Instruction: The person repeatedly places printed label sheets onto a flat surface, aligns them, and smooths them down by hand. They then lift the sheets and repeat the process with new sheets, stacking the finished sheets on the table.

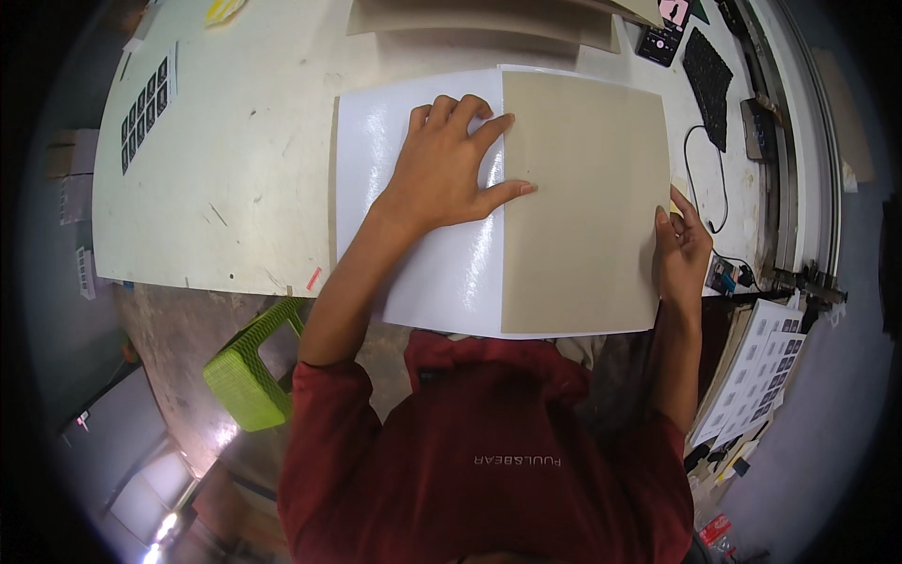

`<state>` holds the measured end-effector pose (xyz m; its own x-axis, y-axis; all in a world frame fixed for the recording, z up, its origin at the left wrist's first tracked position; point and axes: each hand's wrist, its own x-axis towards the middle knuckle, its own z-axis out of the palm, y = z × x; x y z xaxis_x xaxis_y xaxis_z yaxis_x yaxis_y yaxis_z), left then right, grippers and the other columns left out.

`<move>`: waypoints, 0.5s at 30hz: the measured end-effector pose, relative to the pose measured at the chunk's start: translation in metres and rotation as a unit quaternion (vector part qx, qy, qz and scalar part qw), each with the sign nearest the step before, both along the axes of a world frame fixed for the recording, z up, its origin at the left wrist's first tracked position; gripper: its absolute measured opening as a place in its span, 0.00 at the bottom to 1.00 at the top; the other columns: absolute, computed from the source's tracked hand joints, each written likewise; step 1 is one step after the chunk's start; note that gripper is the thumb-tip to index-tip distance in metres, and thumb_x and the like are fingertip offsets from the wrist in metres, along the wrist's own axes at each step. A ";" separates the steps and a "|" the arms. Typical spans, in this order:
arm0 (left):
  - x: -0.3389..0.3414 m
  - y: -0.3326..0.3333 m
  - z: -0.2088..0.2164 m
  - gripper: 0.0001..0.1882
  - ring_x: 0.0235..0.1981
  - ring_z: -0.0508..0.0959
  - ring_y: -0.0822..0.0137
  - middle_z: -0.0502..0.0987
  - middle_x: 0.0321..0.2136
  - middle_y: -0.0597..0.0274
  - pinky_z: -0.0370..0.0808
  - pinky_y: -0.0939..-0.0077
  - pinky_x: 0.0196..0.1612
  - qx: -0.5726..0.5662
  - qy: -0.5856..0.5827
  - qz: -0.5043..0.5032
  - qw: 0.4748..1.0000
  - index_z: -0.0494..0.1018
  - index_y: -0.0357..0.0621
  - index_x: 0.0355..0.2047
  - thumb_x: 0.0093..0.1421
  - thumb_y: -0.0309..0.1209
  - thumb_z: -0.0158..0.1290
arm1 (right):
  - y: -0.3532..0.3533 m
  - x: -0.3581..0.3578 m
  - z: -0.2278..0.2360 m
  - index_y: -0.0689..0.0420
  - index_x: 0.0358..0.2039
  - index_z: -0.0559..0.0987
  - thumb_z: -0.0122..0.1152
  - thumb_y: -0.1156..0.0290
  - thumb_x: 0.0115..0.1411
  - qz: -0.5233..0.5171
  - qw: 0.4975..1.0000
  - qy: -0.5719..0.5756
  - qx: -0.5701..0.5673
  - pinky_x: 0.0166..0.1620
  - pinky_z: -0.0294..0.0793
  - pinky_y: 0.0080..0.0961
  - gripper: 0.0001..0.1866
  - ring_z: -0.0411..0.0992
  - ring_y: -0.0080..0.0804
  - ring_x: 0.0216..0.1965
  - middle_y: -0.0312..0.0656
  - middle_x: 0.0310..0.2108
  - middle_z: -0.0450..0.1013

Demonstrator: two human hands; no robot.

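A glossy white sheet (442, 273) lies at the front of the table, its near edge reaching past the table's edge. On its right half is a beige sheet (583, 207), which looks like thin cardboard or a peeled-back backing; which of these I cannot tell. My left hand (442, 169) rests with spread fingers on the white surface, thumb and index fingertip touching the beige sheet along the line where the two colours meet. At the right edge, my right hand (684, 249) has its thumb on the beige sheet's side and its fingers around the rim.
More beige sheets (479, 28) lie at the far side of the white table (216, 216). A phone (660, 42), a black keyboard (707, 75) and a cable (691, 174) are at the right. Printed sheets (752, 376) stand below. A green stool (246, 376) is at the lower left.
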<state>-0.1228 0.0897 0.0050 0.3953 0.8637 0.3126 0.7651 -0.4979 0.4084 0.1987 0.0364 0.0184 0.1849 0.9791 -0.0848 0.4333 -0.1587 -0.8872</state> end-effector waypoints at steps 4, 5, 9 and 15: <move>0.000 0.000 0.000 0.42 0.48 0.69 0.54 0.72 0.46 0.53 0.64 0.57 0.54 -0.005 0.015 -0.003 1.000 0.76 0.41 0.53 0.47 0.61 0.64 | -0.002 0.001 -0.002 0.69 0.59 0.71 0.57 0.72 0.67 0.002 1.000 0.015 0.000 0.36 0.66 0.13 0.23 0.68 0.13 0.31 0.39 0.31 0.79; 0.000 0.000 0.000 0.43 0.48 0.69 0.54 0.72 0.46 0.53 0.64 0.57 0.54 -0.007 0.019 -0.003 1.000 0.76 0.41 0.53 0.47 0.61 0.65 | -0.002 0.001 -0.001 0.69 0.59 0.71 0.57 0.72 0.67 0.003 1.000 0.020 -0.001 0.36 0.65 0.13 0.23 0.68 0.13 0.31 0.39 0.31 0.79; 0.003 -0.001 -0.003 0.43 0.48 0.69 0.53 0.73 0.46 0.54 0.63 0.54 0.52 0.000 0.028 0.009 1.000 0.76 0.41 0.52 0.44 0.62 0.64 | -0.002 -0.004 0.005 0.68 0.56 0.74 0.62 0.71 0.64 -0.007 0.992 -0.124 0.001 0.36 0.69 0.18 0.22 0.71 0.21 0.29 0.43 0.32 0.78; 0.010 -0.005 0.007 0.43 0.50 0.69 0.52 0.72 0.49 0.54 0.63 0.53 0.54 -0.016 0.072 0.026 0.997 0.75 0.42 0.55 0.46 0.61 0.65 | -0.023 -0.019 0.024 0.65 0.51 0.78 0.67 0.69 0.59 0.115 0.911 -0.370 0.141 0.44 0.75 0.38 0.21 0.75 0.46 0.37 0.52 0.38 0.77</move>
<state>-0.1133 0.0845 0.0122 0.3884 0.8930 0.2273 0.8410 -0.4444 0.3087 0.1794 0.0129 0.0425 -0.1238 0.9625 0.2413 0.9219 0.2016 -0.3309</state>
